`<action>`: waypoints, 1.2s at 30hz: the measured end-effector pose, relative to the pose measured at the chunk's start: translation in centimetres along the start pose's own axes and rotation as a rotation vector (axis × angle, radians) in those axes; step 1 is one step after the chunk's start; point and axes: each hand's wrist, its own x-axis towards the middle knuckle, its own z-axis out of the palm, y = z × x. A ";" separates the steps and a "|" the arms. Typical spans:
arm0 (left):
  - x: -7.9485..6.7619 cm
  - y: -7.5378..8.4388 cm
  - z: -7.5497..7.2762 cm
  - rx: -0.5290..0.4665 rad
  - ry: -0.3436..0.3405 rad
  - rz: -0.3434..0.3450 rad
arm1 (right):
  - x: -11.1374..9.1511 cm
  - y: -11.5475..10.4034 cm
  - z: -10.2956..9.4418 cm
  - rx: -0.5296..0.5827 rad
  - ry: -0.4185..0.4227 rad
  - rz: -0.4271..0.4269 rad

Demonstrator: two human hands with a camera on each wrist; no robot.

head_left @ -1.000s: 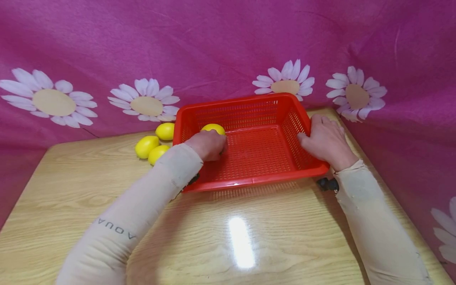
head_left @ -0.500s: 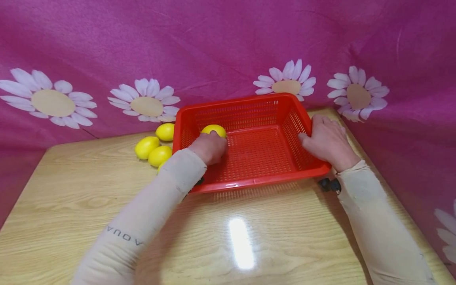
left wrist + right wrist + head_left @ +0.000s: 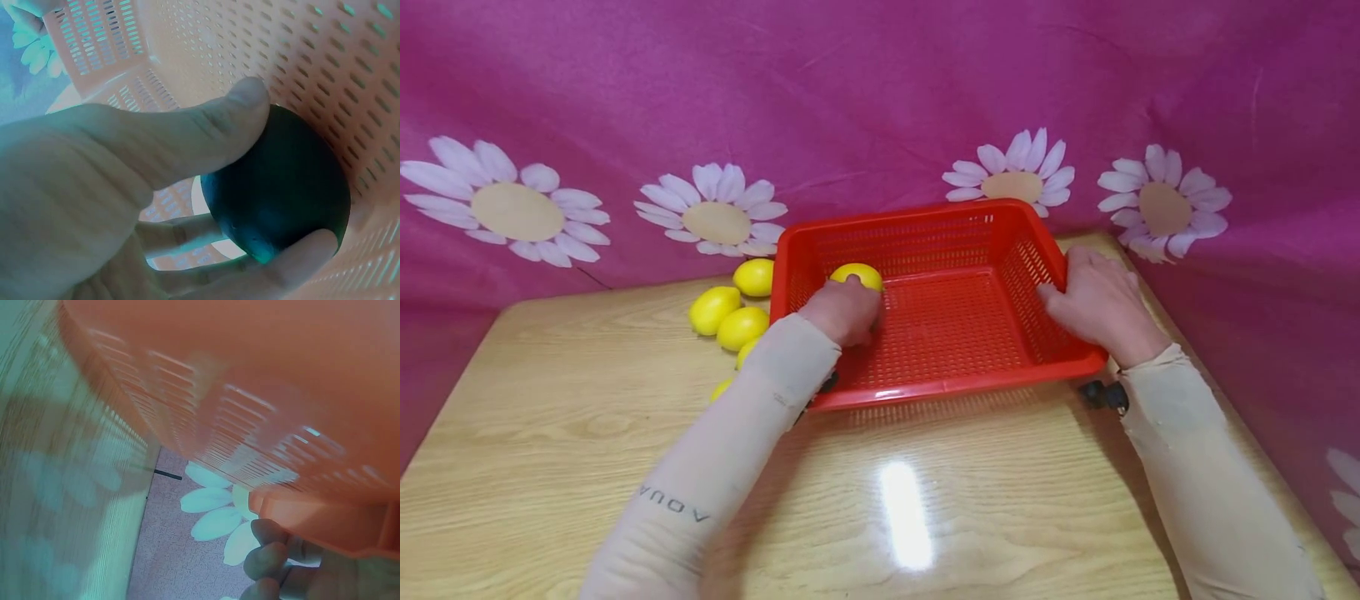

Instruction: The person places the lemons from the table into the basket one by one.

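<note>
A red plastic basket (image 3: 940,385) with slotted walls stands on the table. Inside its left end is my left hand (image 3: 848,315), palm down. In the left wrist view my left thumb and fingers curl round a dark oval fruit (image 3: 281,181); its exact kind is unclear, and the head view hides it behind the hand. Just beyond that hand a yellow lemon (image 3: 859,274) lies in the basket. My right hand (image 3: 1101,302) grips the basket's right rim, thumb inside. In the right wrist view its fingers (image 3: 269,559) are bent beneath the rim.
Several lemons (image 3: 715,310) lie on the wooden table (image 3: 550,433) left of the basket, some partly behind my left sleeve. A magenta cloth (image 3: 865,100) with white daisies hangs close behind the basket and along the right side.
My left forearm has swung to the right, uncovering more lemons beside the basket. Both hands stay nearly where they were, and the whole head view has shifted slightly.
</note>
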 end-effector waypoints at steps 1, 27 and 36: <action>0.0 0.1 0.0 -0.002 -0.004 -0.005 | 0.0 0.0 0.0 0.001 -0.002 0.001; 0.5 0.0 -0.5 -0.020 -0.071 -0.013 | 0.0 0.0 -0.2 0.013 0.003 -0.001; 0.7 0.2 -0.3 -0.023 -0.092 -0.026 | -0.1 0.1 -0.1 0.015 0.005 0.000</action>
